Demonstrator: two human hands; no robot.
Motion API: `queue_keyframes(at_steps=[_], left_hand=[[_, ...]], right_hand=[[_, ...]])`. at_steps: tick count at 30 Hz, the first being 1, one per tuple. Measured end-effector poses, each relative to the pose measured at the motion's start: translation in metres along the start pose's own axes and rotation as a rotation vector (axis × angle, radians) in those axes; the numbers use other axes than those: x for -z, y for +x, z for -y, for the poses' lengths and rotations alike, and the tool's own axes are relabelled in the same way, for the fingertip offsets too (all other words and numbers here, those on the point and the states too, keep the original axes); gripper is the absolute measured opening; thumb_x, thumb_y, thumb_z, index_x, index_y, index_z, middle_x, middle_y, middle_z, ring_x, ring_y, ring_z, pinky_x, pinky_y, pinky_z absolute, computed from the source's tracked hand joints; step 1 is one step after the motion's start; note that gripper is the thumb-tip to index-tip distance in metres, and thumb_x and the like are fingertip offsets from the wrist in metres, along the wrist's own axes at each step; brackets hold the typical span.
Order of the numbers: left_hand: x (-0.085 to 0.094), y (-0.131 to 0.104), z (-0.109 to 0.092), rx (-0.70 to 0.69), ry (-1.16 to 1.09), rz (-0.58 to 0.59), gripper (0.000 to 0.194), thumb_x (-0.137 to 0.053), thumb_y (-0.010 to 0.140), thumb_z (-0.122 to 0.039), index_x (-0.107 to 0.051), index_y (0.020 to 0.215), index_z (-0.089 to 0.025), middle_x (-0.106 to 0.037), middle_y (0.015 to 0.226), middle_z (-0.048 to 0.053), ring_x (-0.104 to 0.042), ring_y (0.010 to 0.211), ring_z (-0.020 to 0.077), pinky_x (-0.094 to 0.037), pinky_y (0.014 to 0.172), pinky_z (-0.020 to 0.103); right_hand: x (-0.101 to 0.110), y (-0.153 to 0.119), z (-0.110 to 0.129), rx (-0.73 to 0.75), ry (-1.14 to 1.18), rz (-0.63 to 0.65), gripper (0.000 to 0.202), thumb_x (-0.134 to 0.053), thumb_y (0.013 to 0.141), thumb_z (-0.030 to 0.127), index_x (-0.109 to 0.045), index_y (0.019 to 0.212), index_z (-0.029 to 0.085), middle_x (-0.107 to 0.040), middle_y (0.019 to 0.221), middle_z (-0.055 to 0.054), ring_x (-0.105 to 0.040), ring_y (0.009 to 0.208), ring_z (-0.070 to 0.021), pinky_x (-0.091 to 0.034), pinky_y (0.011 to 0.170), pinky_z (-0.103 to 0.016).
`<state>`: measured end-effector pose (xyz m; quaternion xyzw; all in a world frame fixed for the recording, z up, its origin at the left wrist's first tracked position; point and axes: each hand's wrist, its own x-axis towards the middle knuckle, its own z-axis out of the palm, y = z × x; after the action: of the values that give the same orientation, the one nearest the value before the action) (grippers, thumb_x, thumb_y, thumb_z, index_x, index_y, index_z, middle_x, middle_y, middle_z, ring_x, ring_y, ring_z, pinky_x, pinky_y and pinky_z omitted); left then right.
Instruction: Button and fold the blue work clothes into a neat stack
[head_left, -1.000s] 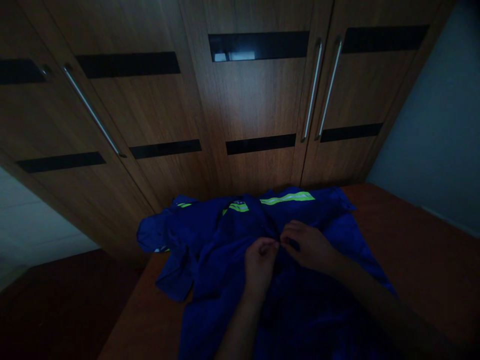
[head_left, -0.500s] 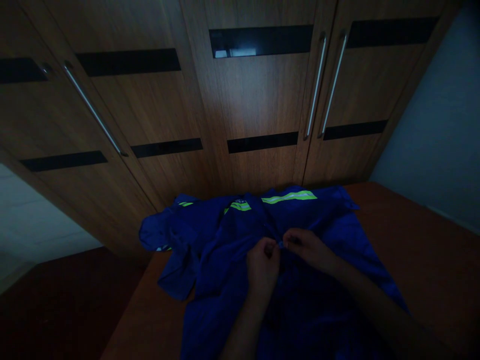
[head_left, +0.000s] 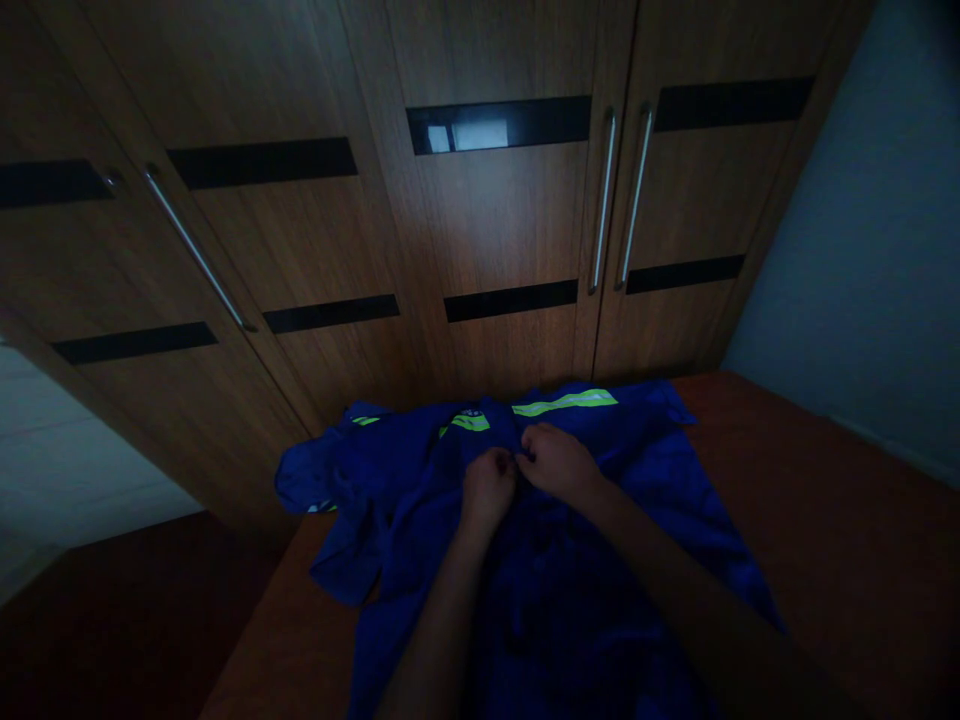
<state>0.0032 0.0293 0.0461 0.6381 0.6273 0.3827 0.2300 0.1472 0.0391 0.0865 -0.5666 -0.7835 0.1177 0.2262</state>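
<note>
Blue jacket pinched at its front

The blue jacket (head_left: 540, 570) lies spread on the brown bench (head_left: 825, 520), its far edge beside the wardrobe (head_left: 510, 210). The left hand (head_left: 489, 488) and right hand (head_left: 559, 462) nearly meet at its middle, fingers narrowed, each apparently pinching cloth; the exact grip is too dark to tell. The fabric should handle as light, soft and floppy, not fragile, perhaps stiffer at the reflective strip (head_left: 570, 402). The front edges look the best hold, by fingertip.

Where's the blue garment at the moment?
In the head view, the blue garment lies across the lower middle, on the reddish-brown surface before the wooden wardrobe, its yellow-green strips just beyond the left hand and right hand.
</note>
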Motion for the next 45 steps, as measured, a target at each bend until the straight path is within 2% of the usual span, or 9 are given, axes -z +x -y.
queue_keyframes(at_steps=[4, 9, 12, 17, 21, 25, 31, 40, 45], left_hand=[[-0.013, 0.014, 0.006, 0.062, 0.106, 0.078, 0.009, -0.062, 0.069, -0.013, -0.069, 0.070, -0.019, -0.072, 0.077, 0.009, -0.065, 0.078, 0.0230, -0.042, 0.068, 0.028], [-0.027, 0.020, 0.012, 0.096, 0.162, 0.075, 0.013, -0.065, 0.069, -0.022, -0.069, 0.082, -0.021, -0.072, 0.087, 0.009, -0.065, 0.084, 0.0239, -0.041, 0.069, 0.028], [-0.030, 0.024, 0.012, 0.117, 0.159, 0.062, 0.009, -0.066, 0.067, -0.020, -0.068, 0.076, -0.022, -0.071, 0.085, 0.009, -0.064, 0.084, 0.0251, -0.041, 0.071, 0.030], [-0.028, 0.030, 0.011, 0.128, 0.040, 0.019, 0.008, -0.066, 0.066, -0.015, -0.062, 0.064, -0.021, -0.069, 0.076, 0.006, -0.063, 0.079, 0.0223, -0.040, 0.070, 0.028], [-0.018, 0.036, 0.001, 0.132, -0.175, -0.012, 0.006, -0.061, 0.073, -0.017, -0.059, 0.069, -0.020, -0.068, 0.070, 0.003, -0.061, 0.062, 0.0149, -0.041, 0.060, 0.024], [-0.008, 0.045, -0.020, 0.171, -0.455, -0.008, 0.009, -0.057, 0.078, -0.025, -0.058, 0.077, -0.017, -0.070, 0.074, 0.005, -0.055, 0.048, 0.0088, -0.038, 0.047, 0.019], [-0.009, 0.046, -0.043, 0.210, -0.733, -0.030, 0.020, -0.064, 0.070, -0.030, -0.060, 0.082, -0.015, -0.071, 0.076, 0.005, -0.055, 0.049, 0.0069, -0.036, 0.046, 0.017], [-0.016, 0.026, -0.037, 0.167, -0.806, -0.035, 0.019, -0.066, 0.066, -0.024, -0.063, 0.082, -0.014, -0.070, 0.070, 0.004, -0.056, 0.052, 0.0083, -0.039, 0.050, 0.018], [-0.015, 0.027, -0.027, 0.109, -0.769, -0.030, 0.014, -0.066, 0.065, -0.022, -0.065, 0.078, -0.015, -0.069, 0.067, 0.002, -0.057, 0.052, 0.0097, -0.041, 0.052, 0.020]], right_hand=[[-0.019, 0.007, -0.003, -0.138, 0.012, 0.058, 0.018, -0.065, 0.068, 0.024, -0.066, 0.083, 0.016, -0.067, 0.092, -0.015, -0.063, 0.091, -0.0273, -0.045, 0.075, -0.035], [-0.038, 0.008, -0.031, -0.279, 0.166, 0.081, 0.002, -0.065, 0.061, 0.016, -0.066, 0.062, 0.018, -0.069, 0.077, -0.012, -0.065, 0.086, -0.0280, -0.046, 0.073, -0.035], [-0.048, 0.009, -0.044, -0.309, 0.343, 0.058, 0.010, -0.060, 0.061, 0.015, -0.062, 0.052, 0.018, -0.068, 0.067, -0.008, -0.065, 0.080, -0.0255, -0.046, 0.073, -0.034], [-0.060, 0.009, -0.053, -0.356, 0.811, -0.106, 0.016, -0.054, 0.070, 0.027, -0.068, 0.072, 0.020, -0.070, 0.074, -0.003, -0.064, 0.078, -0.0204, -0.048, 0.071, -0.030], [-0.057, 0.006, -0.052, -0.372, 1.209, -0.208, 0.028, -0.061, 0.068, 0.042, -0.068, 0.083, 0.019, -0.071, 0.077, -0.004, -0.065, 0.075, -0.0207, -0.050, 0.068, -0.031], [-0.047, 0.006, -0.048, -0.338, 1.477, -0.227, 0.030, -0.069, 0.063, 0.040, -0.068, 0.086, 0.020, -0.072, 0.083, -0.004, -0.065, 0.078, -0.0201, -0.050, 0.074, -0.031], [-0.035, 0.011, -0.043, -0.257, 1.780, -0.098, 0.031, -0.068, 0.067, 0.028, -0.069, 0.096, 0.019, -0.073, 0.088, -0.005, -0.065, 0.083, -0.0211, -0.049, 0.080, -0.033], [-0.029, -0.004, -0.038, -0.247, 1.823, -0.024, 0.042, -0.063, 0.062, 0.016, -0.067, 0.104, 0.022, -0.073, 0.091, -0.003, -0.065, 0.083, -0.0200, -0.047, 0.079, -0.033], [-0.025, -0.008, -0.035, -0.206, 1.781, -0.065, 0.047, -0.061, 0.058, 0.010, -0.068, 0.103, 0.023, -0.072, 0.091, -0.001, -0.063, 0.081, -0.0186, -0.045, 0.077, -0.031]])
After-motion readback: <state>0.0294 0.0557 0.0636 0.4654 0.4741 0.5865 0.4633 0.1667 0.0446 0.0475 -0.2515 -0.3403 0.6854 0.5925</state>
